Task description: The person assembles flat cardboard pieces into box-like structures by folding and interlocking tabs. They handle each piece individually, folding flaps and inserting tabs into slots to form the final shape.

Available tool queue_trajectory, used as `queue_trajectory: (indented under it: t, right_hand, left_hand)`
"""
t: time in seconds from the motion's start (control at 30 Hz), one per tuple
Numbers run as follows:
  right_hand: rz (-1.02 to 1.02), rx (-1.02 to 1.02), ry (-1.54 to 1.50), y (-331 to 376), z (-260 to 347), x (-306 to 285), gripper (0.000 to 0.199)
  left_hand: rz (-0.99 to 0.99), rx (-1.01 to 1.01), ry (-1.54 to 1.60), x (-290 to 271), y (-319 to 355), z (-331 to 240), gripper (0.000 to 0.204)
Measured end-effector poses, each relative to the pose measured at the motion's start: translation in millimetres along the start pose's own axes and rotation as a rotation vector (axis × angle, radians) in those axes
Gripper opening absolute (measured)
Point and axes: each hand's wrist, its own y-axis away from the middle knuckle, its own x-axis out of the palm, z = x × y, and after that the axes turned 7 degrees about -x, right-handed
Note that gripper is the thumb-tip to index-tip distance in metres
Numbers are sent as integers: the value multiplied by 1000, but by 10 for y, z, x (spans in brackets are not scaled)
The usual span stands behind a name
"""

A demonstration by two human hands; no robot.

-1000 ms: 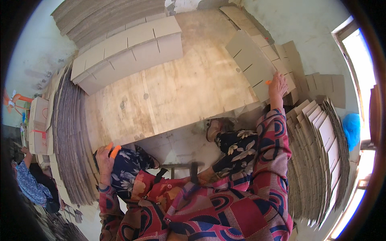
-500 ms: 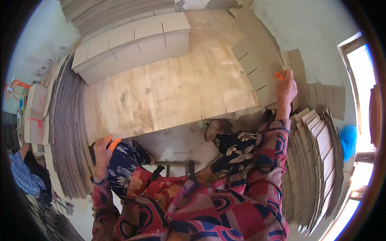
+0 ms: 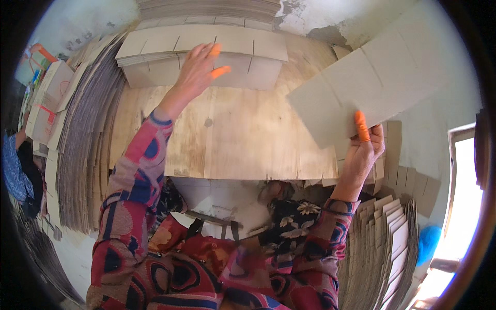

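We see the right hand (image 3: 363, 150) clamped on a cardboard sheet (image 3: 372, 88) (raised); left hand (image 3: 199, 70), fingers spread, touches the cardboard stack (image 3: 155, 49).

This is a small cardboard-box workshop. Stacks of flat die-cut cardboard blanks (image 3: 85, 139) lean along both sides and pile up at the back, a slotted stack (image 3: 201, 54) lies on the bare plywood tabletop (image 3: 248, 139), and the plastered walls (image 3: 320, 18) are rough and peeling.
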Motion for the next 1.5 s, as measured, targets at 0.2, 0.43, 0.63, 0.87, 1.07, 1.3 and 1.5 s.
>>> queue_trajectory:
  t: [0.2, 0.43, 0.63, 0.87, 1.07, 1.3, 1.5]
  right_hand:
    - [28, 64, -111, 18, -264, 208, 13]
    - [133, 47, 156, -27, -404, 234, 8]
    - [154, 100, 186, 64, -422, 432, 15]
    - [135, 113, 221, 139, -495, 500, 19]
    - [121, 130, 291, 195, -518, 579, 17]
    - [124, 180, 312, 223, -498, 654, 24]
    - [156, 133, 361, 228, -565, 592, 20]
  left_hand:
    - [192, 94, -637, 470, -397, 172, 46]
    - [61, 328, -659, 569, -495, 374, 25]
    - [28, 357, -371, 475, -493, 401, 14]
    - [-107, 407, -52, 329, -505, 213, 12]
    - [79, 549, -297, 235, -384, -97, 55]
    - [103, 592, -422, 169, -153, -345, 60]
    - [50, 636, -402, 152, -35, -446, 52]
